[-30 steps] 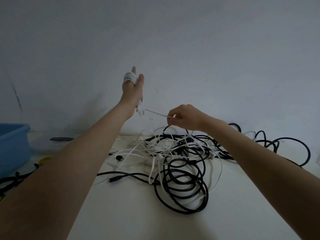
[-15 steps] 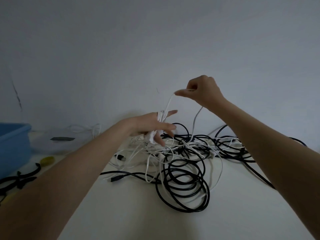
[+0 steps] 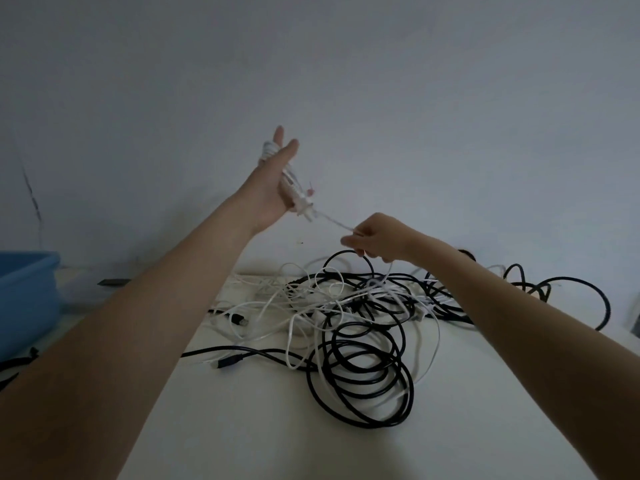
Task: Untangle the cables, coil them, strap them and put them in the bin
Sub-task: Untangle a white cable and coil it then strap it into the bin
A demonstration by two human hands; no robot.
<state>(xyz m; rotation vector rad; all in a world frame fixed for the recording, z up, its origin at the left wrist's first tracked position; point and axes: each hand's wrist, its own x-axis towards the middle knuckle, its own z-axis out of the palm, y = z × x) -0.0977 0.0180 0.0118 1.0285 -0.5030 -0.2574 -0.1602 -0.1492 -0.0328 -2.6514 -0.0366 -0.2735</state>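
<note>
Above the table (image 3: 242,427), from the head view, the left hand (image 3: 273,181) is raised with straight fingers, a white cable (image 3: 291,183) wound in loops around them. Its free run slants down and to the right to the right hand (image 3: 374,239), which pinches it just beside the left. That strand's long axis runs hand to hand, so the next wrap looks like the right hand's job. The remaining tangled cables (image 3: 360,327) lie below; the blue bin (image 3: 24,292) sits well apart, far left.

text: none legible | labels: none | brands: none | numbers: none | signs: none
</note>
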